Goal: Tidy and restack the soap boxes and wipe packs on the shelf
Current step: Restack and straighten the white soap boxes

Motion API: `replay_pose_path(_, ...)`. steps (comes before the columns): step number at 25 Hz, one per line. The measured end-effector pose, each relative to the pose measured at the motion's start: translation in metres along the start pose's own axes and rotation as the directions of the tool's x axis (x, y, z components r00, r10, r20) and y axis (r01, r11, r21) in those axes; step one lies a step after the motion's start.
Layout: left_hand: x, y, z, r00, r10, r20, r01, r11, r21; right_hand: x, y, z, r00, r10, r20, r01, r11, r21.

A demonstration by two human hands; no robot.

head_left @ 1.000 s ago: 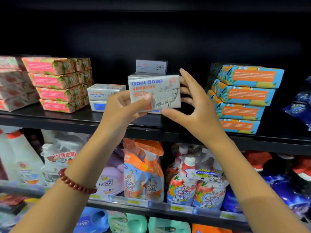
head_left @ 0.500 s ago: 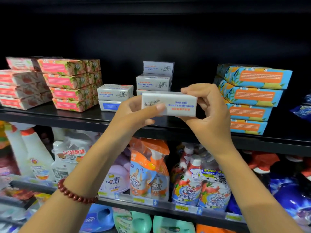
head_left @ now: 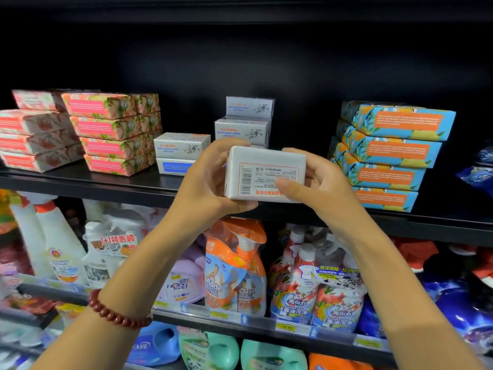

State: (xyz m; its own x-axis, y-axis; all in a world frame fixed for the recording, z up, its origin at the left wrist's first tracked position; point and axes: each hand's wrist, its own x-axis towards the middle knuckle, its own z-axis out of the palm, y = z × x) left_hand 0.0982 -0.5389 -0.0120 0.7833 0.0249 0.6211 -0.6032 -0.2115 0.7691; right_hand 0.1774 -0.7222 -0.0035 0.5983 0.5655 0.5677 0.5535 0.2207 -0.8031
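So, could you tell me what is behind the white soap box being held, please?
A stack of white soap boxes on the shelf; its top two show. The held box covers anything lower in it.

- "Mr Muscle" on orange spray pack (head_left: 234, 273).
- "Detergent" on red-and-white bottles (head_left: 293, 303).
- "1+1特惠装" on bundle sticker (head_left: 117, 240).
- "Sea salt", upside down, on stacked white box (head_left: 241, 132).
- Held soap box (head_left: 266, 161): barcode, fine print unreadable.

The held soap box (head_left: 264, 174) hides the base of the white stack (head_left: 244, 129) behind it.
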Motion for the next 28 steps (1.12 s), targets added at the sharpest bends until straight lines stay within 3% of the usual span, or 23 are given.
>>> replay_pose_path(2, -0.001, -0.006, 0.001, 1.0, -0.013, 0.0, 0.013, 1.0, 0.013, 0.0, 0.0, 0.0, 0.996, -0.029, -0.083, 0.024, 0.998, -0.064)
replay_pose_path(7, 0.002, -0.013, 0.008, 0.964, -0.213, -0.156, 0.203, 0.976, -0.083, -0.002, 0.0, 0.01, 0.951, -0.233, -0.205, 0.196, 0.963, -0.185)
replay_pose_path(10, 0.008, -0.01, 0.005, 0.91, -0.346, -0.229, 0.273, 0.914, -0.299, 0.003, -0.001, 0.016, 0.913, -0.356, -0.201, 0.292, 0.912, -0.289)
replay_pose_path(12, 0.01, -0.008, -0.003, 0.926, -0.304, -0.223, 0.24, 0.932, -0.274, 0.006, 0.001, 0.02, 0.894, -0.413, -0.177, 0.321, 0.863, -0.39)
replay_pose_path(16, 0.006, -0.007, -0.016, 0.981, -0.129, -0.142, 0.129, 0.992, -0.011, 0.012, 0.012, 0.031, 0.87, -0.464, -0.17, 0.344, 0.815, -0.466)
replay_pose_path(19, 0.005, -0.007, -0.031, 0.977, -0.102, -0.187, 0.1, 0.995, -0.017, 0.018, 0.02, 0.041, 0.878, -0.458, -0.14, 0.327, 0.786, -0.525)
replay_pose_path(24, 0.016, -0.005, -0.075, 0.943, 0.029, -0.331, 0.011, 0.993, 0.117, 0.028, 0.026, 0.048, 0.923, -0.337, -0.185, 0.172, 0.792, -0.586)
replay_pose_path(28, 0.035, -0.017, -0.108, 0.916, 0.089, -0.391, 0.008, 0.971, 0.241, 0.03, 0.036, 0.063, 0.994, -0.108, 0.027, 0.096, 0.715, -0.692)
